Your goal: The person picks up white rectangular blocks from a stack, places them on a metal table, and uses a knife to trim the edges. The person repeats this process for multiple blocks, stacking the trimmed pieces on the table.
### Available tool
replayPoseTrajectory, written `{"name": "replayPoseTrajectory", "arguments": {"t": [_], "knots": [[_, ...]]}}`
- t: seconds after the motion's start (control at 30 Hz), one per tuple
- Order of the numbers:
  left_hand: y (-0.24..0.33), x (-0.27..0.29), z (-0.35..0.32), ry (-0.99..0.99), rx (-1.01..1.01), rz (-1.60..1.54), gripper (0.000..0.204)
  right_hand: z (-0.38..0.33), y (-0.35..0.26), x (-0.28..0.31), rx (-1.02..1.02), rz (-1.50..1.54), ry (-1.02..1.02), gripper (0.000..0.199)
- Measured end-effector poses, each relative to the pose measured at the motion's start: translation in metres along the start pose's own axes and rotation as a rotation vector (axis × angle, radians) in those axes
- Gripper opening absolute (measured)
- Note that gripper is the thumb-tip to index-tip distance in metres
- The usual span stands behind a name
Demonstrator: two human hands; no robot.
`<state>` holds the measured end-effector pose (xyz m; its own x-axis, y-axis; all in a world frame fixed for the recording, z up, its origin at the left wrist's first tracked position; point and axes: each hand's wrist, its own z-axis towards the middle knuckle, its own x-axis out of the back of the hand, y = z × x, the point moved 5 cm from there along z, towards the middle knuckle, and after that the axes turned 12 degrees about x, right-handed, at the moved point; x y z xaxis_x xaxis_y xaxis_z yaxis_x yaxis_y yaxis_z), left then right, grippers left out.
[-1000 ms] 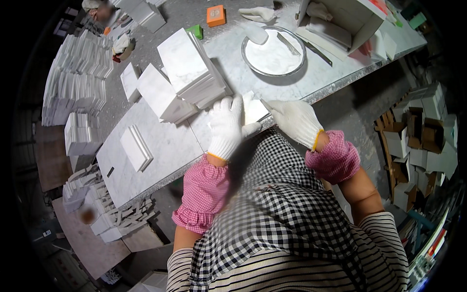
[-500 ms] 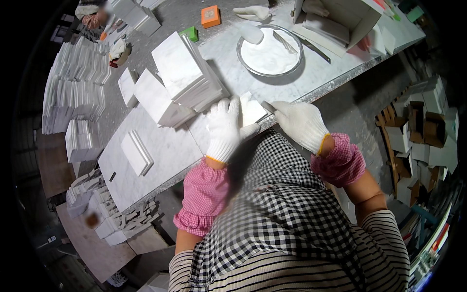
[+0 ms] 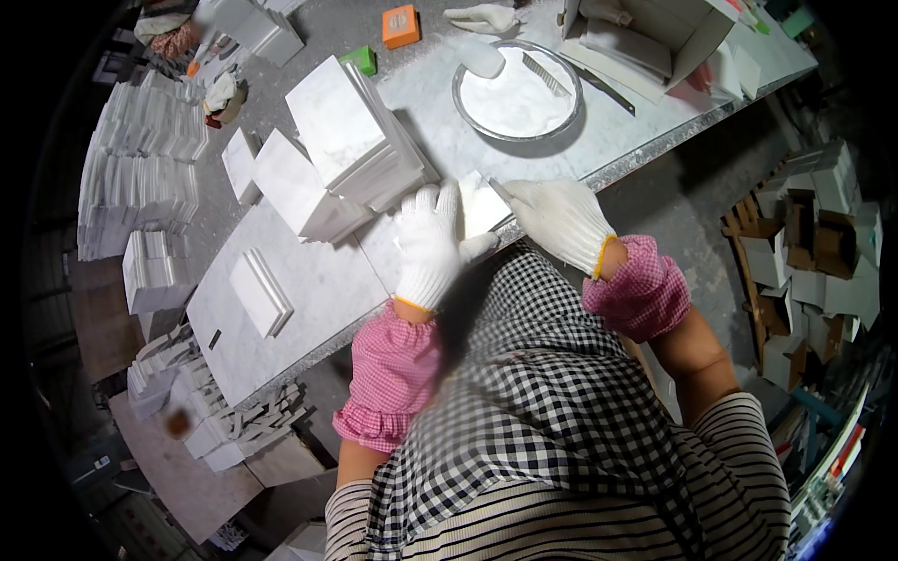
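My left hand (image 3: 430, 238), in a white knitted glove with a yellow cuff edge, lies flat on a white tile (image 3: 482, 208) at the table's near edge. Its fingers are stretched forward and the thumb is apart. In my right hand (image 3: 563, 222), gloved alike, a thin grey scraper blade (image 3: 501, 191) is gripped; its tip reaches over the tile's right part. The scraper's handle is hidden in the fist. Just beyond my left hand rises a tall stack of white marble-look tiles (image 3: 341, 122), with a lower stack (image 3: 297, 192) beside it.
A metal bowl of white paste (image 3: 514, 103) stands beyond my right hand, a long dark blade (image 3: 608, 92) beside it. An open cardboard box (image 3: 697, 42) is at the far right. Orange (image 3: 400, 26) and green (image 3: 360, 60) boxes lie farther back. Several tiles (image 3: 262, 292) lie left.
My right hand has moved left and slightly away from me, carrying the blade farther over the tile. My left hand stays in place on it.
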<state>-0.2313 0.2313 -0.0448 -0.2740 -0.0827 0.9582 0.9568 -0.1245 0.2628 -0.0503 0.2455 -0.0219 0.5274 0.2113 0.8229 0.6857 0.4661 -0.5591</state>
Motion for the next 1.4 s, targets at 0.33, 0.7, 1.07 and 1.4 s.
{"name": "replayPoseTrajectory", "arguments": {"t": [0.33,0.7,1.07,1.4], "knots": [[0.001,0.0,0.002,-0.083,0.064,0.0,0.095,-0.033,0.0,0.0,-0.123,-0.029,-0.111,0.036],[0.004,0.002,0.003,-0.1,0.042,0.077,0.102,-0.051,-0.001,0.006,-0.276,0.009,0.043,0.02],[0.024,0.0,0.012,-0.185,-0.087,-0.08,0.084,-0.043,-0.003,-0.01,-0.192,0.078,0.168,0.016],[0.02,-0.003,0.014,-0.198,-0.15,-0.099,0.068,-0.037,-0.003,-0.009,-0.143,0.017,0.118,0.013]]}}
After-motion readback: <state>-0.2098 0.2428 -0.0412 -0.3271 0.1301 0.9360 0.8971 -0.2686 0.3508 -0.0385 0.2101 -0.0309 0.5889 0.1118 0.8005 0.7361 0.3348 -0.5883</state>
